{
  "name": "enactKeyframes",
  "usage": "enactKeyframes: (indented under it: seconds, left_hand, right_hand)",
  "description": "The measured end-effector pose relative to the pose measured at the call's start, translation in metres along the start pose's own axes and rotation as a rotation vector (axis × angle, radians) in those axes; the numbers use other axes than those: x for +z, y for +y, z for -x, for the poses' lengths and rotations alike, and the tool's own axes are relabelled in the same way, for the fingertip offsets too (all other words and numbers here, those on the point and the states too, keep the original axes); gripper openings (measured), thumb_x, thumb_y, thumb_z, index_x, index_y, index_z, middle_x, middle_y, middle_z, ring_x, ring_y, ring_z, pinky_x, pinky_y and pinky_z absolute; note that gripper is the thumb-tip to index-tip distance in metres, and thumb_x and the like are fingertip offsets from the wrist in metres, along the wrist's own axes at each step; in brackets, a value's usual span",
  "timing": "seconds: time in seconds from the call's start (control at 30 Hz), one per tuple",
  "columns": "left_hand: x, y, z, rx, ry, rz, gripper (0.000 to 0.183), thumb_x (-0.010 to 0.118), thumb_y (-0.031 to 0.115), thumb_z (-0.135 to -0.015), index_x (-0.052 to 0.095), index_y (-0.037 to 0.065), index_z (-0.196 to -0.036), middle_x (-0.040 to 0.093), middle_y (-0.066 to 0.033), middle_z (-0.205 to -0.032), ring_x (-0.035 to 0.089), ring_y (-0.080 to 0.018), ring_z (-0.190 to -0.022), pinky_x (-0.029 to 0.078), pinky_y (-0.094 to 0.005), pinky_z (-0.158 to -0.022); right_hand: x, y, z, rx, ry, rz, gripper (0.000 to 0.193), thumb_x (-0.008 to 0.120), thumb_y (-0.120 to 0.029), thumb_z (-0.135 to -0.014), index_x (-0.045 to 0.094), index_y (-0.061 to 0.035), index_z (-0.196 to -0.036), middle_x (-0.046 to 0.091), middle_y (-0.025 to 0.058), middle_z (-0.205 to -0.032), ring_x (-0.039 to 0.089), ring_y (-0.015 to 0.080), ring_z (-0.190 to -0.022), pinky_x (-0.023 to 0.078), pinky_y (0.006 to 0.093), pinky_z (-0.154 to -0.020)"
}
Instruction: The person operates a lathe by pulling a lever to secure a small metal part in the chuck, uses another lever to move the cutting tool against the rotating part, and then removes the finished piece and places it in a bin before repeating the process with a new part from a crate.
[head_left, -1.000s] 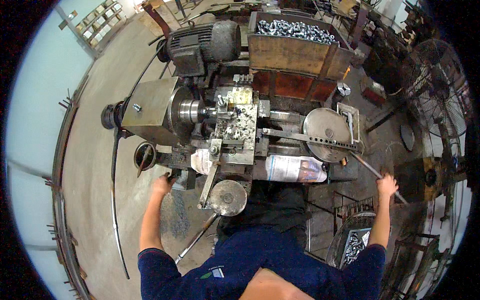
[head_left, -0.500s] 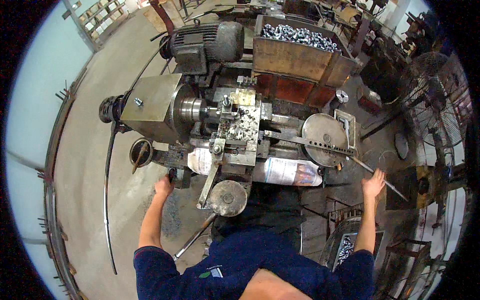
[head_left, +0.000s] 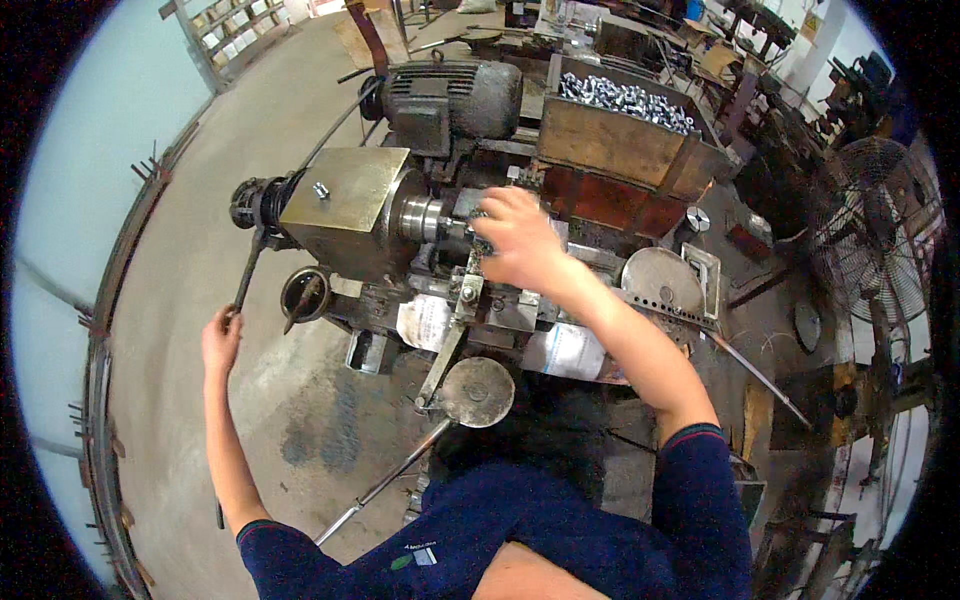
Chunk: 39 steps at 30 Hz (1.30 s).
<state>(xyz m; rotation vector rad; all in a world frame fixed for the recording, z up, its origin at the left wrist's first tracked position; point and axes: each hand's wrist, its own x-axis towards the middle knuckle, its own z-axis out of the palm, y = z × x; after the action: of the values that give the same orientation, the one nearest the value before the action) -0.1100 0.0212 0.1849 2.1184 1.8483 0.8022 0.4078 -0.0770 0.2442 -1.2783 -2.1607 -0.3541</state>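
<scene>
My left hand (head_left: pixel 221 342) is closed round a long metal lever (head_left: pixel 246 280) that hangs at the left of the lathe. My right hand (head_left: pixel 522 240) reaches over the tool slide, right beside the spindle nose (head_left: pixel 424 219). Its fingers are curled and hide what lies under them, so I cannot make out what they grip. On the lathe's sheet-metal headstock cover (head_left: pixel 345 190) lies a small shiny metal part (head_left: pixel 321 190). In front of the slide is a round disc (head_left: pixel 478 392) with a long handle (head_left: pixel 385 484). A second lever rod (head_left: pixel 763 380) slopes down at the right.
Behind the lathe stand a motor (head_left: pixel 450 98) and a large bin (head_left: pixel 610 133) heaped with small metal parts. A handwheel (head_left: pixel 305 294) juts out at the front left. To the right are another round plate (head_left: pixel 662 283) and a standing fan (head_left: pixel 868 230).
My right hand has left the right-hand lever rod and come over the tool slide. My left hand has moved left from the lathe's front onto the hanging lever. The view has shifted slightly.
</scene>
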Motion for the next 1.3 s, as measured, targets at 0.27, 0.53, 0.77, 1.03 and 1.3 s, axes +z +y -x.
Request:
enactKeyframes:
  seconds: [0.27, 0.53, 0.77, 1.03, 1.3]
  left_hand:
    - [0.022, 0.011, 0.084, -0.291, 0.103, -0.425, 0.053, 0.061, 0.050, -0.074, 0.057, 0.000, -0.089, 0.062, -0.0207, -0.078, 0.060, -0.0387, -0.077, 0.047, -0.0445, -0.068]
    - [0.011, 0.019, 0.071, -0.300, -0.244, 0.175, 0.030, 0.063, 0.020, -0.078, 0.054, -0.006, -0.089, 0.055, -0.0109, -0.058, 0.059, -0.0192, -0.050, 0.047, -0.0321, -0.043]
    - [0.027, 0.004, 0.065, -0.374, -0.362, 0.698, 0.025, 0.056, 0.008, -0.081, 0.051, -0.009, -0.098, 0.056, -0.0122, -0.065, 0.060, -0.0216, -0.056, 0.055, -0.0353, -0.054]
    - [0.028, 0.008, 0.067, -0.310, -0.299, 0.742, 0.031, 0.059, 0.016, -0.082, 0.051, -0.009, -0.098, 0.057, -0.0127, -0.066, 0.060, -0.0215, -0.057, 0.054, -0.0352, -0.054]
    - [0.041, 0.009, 0.059, -0.352, -0.344, 0.740, 0.038, 0.059, 0.024, -0.083, 0.050, -0.006, -0.104, 0.058, -0.0121, -0.069, 0.060, -0.0208, -0.061, 0.053, -0.0344, -0.060]
  right_hand:
    - [0.061, -0.011, -0.046, 0.124, -0.631, 0.265, 0.026, 0.063, -0.026, -0.061, 0.068, -0.0099, -0.080, 0.062, 0.0115, -0.090, 0.054, 0.0265, -0.094, 0.028, 0.0452, -0.097]
    - [0.027, -0.007, -0.036, 0.135, -0.384, 0.204, 0.026, 0.062, -0.024, -0.051, 0.066, -0.0020, -0.064, 0.061, 0.0148, -0.074, 0.055, 0.0298, -0.087, 0.026, 0.0452, -0.102]
    - [-0.095, 0.076, -0.003, 0.573, -0.358, 0.220, 0.026, 0.060, -0.022, -0.052, 0.065, -0.0002, -0.066, 0.062, 0.0217, -0.070, 0.063, 0.0341, -0.068, 0.051, 0.0414, -0.067]
    - [-0.111, 0.098, 0.042, 0.591, 0.058, 0.276, 0.057, 0.063, -0.017, -0.055, 0.057, -0.0081, -0.111, 0.034, 0.0225, -0.132, 0.040, 0.0383, -0.115, 0.038, 0.0432, -0.094]
    - [-0.161, 0.044, 0.258, 1.062, 0.074, 0.131, 0.045, 0.064, -0.016, -0.054, 0.064, 0.0006, -0.095, 0.041, 0.0122, -0.133, 0.043, 0.0299, -0.117, 0.036, 0.0352, -0.098]
